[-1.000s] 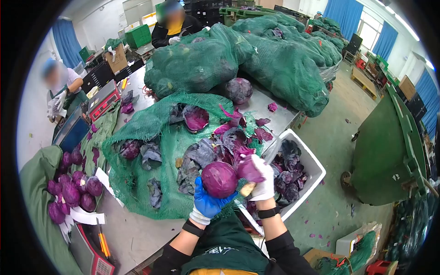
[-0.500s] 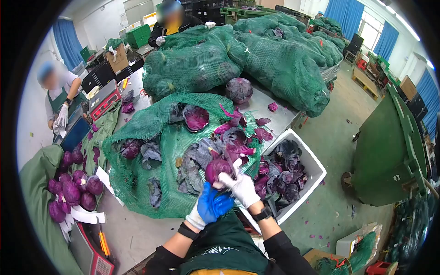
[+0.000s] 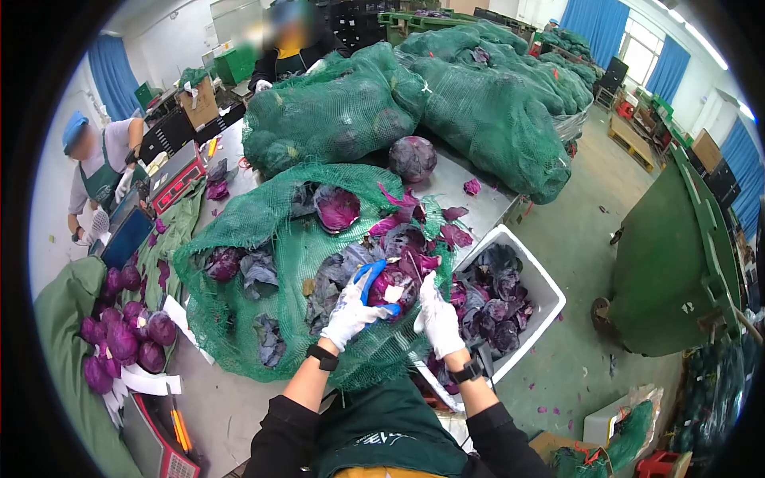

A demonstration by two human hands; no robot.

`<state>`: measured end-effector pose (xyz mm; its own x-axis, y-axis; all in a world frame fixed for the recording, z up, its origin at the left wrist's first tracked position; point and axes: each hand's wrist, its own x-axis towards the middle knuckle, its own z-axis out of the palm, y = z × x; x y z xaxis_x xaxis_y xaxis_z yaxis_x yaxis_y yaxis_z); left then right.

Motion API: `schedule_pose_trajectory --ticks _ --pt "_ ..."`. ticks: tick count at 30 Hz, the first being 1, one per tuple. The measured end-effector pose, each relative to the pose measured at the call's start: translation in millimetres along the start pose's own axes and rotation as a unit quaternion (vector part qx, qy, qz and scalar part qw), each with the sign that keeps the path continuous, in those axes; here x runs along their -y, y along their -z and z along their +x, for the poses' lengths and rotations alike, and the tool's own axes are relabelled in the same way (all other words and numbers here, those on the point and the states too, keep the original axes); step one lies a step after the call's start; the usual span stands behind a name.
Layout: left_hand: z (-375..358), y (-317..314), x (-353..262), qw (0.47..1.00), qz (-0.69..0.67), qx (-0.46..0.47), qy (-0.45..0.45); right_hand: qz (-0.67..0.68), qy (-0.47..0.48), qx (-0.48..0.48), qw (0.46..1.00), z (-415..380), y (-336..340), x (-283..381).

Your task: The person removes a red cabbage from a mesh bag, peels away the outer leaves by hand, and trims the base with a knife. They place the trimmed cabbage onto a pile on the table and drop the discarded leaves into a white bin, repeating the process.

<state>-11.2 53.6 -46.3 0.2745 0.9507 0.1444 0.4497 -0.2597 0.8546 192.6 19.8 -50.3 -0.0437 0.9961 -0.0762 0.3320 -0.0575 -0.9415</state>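
Note:
My left hand (image 3: pixel 351 313), in a white glove with a blue palm, is wrapped round a red cabbage (image 3: pixel 382 280) from its left side. The cabbage's pale cut stem end faces me. Just right of it, my white-gloved right hand (image 3: pixel 438 319) is closed on what looks like a knife (image 3: pixel 416 267); only a thin blade shows, its handle hidden in the fist. Beneath both hands lies an opened green mesh sack (image 3: pixel 231 319) with loose outer leaves (image 3: pixel 271 338), a hollow purple leaf cup (image 3: pixel 338 209) and another cabbage (image 3: pixel 223 263).
A white foam box (image 3: pixel 550 299) of discarded leaves stands at the right. Full mesh sacks (image 3: pixel 335 119) and a loose cabbage (image 3: pixel 413 158) lie beyond. Peeled cabbages (image 3: pixel 122 342) are piled left, near a red scale (image 3: pixel 163 446). Two people work across the table. A green bin (image 3: pixel 669 255) stands right.
My left hand has turned over and moved from below the cabbage to its left side. The cabbage has rotated, showing its stem end. My right hand has drawn slightly right, off the cabbage.

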Motion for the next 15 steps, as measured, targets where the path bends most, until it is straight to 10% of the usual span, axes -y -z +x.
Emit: schedule_pose_trajectory --ticks 4,15 --pt "3 -5 -19 0.998 0.042 -0.026 0.024 -0.072 -0.079 0.001 0.994 -15 -4 -2" --pt "11 -26 -34 0.983 0.171 -0.064 -0.020 -0.249 0.120 -0.166 0.947 7 -15 -6"
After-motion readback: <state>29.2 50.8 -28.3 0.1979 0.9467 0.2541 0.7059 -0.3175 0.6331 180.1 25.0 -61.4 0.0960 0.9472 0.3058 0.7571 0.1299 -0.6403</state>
